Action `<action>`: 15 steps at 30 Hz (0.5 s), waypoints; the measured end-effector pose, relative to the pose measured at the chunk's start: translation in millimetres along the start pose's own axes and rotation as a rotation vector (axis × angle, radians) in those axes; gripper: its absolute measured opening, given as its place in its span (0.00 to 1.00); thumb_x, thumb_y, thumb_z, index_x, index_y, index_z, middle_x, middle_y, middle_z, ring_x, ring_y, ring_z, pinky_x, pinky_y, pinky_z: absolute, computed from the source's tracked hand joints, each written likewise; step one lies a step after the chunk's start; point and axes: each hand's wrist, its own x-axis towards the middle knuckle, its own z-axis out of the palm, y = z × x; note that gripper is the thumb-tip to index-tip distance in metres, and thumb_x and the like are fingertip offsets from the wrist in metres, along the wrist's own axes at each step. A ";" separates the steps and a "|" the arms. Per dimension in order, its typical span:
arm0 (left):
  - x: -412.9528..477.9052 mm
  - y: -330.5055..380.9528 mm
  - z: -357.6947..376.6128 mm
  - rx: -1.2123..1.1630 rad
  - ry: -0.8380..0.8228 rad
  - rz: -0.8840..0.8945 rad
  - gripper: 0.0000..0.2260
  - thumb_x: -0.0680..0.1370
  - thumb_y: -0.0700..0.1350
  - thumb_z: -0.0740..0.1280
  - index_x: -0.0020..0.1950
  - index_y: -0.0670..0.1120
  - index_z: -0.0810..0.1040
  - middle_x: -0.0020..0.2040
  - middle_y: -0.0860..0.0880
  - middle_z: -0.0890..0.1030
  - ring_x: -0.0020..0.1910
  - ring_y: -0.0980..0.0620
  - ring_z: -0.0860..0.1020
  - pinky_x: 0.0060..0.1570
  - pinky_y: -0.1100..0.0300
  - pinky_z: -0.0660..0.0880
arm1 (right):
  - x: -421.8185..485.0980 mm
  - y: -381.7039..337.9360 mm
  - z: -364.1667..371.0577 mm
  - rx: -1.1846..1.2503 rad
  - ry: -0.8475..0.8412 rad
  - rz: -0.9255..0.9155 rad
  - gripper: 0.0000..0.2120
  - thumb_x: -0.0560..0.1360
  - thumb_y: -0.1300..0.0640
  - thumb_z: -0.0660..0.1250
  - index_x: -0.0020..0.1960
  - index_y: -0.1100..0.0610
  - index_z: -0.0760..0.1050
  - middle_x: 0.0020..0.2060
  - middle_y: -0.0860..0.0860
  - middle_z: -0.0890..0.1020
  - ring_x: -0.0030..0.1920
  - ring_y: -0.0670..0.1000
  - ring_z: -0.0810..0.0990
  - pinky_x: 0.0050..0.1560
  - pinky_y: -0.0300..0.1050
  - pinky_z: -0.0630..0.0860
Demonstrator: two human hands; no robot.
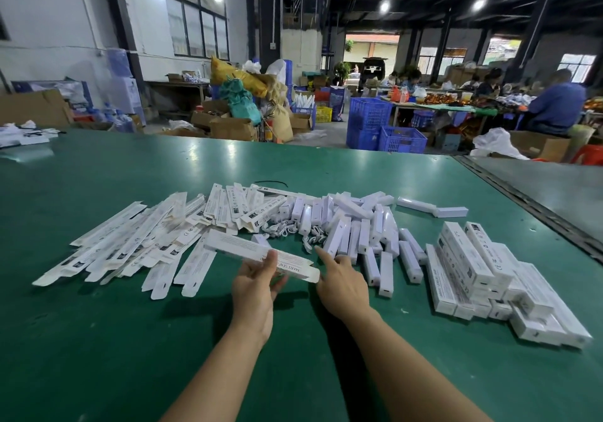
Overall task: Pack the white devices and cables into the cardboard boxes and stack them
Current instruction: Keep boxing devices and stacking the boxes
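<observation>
A packer's left hand grips an opened cardboard box near its middle, thumb on top and fingers curled beneath, holding it just above the green bench. The box's open end points toward 3 o'clock. The right hand holds nothing; its index finger is stretched toward 12 o'clock, at the loose white devices, and the thumb sits close to the box's open flap, though contact cannot be confirmed.

The box in hand appears unfilled, so the current step looks like fetching 1 device to slide in. Coiled white cables lie in a small tangle at 12 o'clock, between the devices and a wide fan of flat, unfolded boxes spreading from 9 to 11 o'clock.

At 3 o'clock, well apart from the hands, a stack of closed boxes stands in several layers, and 2 more closed boxes lie end to end at 1 o'clock.

By the look of the piles, the job is partly done: a good batch is packed and stacked, yet dozens of devices and flat boxes are waiting, likely more than half the work.
</observation>
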 end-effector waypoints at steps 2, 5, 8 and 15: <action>1.5 -0.1 -0.4 -0.014 0.002 -0.012 0.12 0.69 0.47 0.72 0.50 0.45 0.77 0.42 0.49 0.83 0.41 0.53 0.82 0.36 0.63 0.80 | 2.4 -4.8 3.1 -0.077 -0.020 0.003 0.28 0.78 0.53 0.56 0.76 0.39 0.54 0.64 0.57 0.69 0.48 0.61 0.80 0.40 0.49 0.70; 3.4 0.3 -2.6 -0.029 -0.012 -0.025 0.12 0.69 0.48 0.72 0.51 0.47 0.78 0.40 0.52 0.84 0.38 0.56 0.82 0.36 0.63 0.80 | 5.8 -9.4 5.8 -0.128 -0.008 0.030 0.29 0.77 0.52 0.57 0.76 0.42 0.54 0.65 0.56 0.69 0.49 0.60 0.81 0.38 0.48 0.68; 5.3 1.3 -4.8 -0.060 -0.014 -0.055 0.11 0.68 0.48 0.72 0.50 0.49 0.78 0.40 0.52 0.84 0.36 0.56 0.81 0.36 0.63 0.79 | 4.9 -8.3 6.2 -0.065 0.038 0.076 0.25 0.79 0.50 0.57 0.76 0.46 0.59 0.65 0.54 0.70 0.53 0.59 0.80 0.42 0.49 0.70; 9.7 2.7 -6.9 -0.119 -0.012 -0.091 0.10 0.69 0.46 0.71 0.47 0.46 0.76 0.46 0.46 0.81 0.43 0.50 0.80 0.46 0.58 0.78 | -9.1 6.4 -6.8 0.691 0.238 0.193 0.05 0.82 0.53 0.60 0.56 0.48 0.73 0.52 0.54 0.78 0.40 0.50 0.75 0.41 0.42 0.70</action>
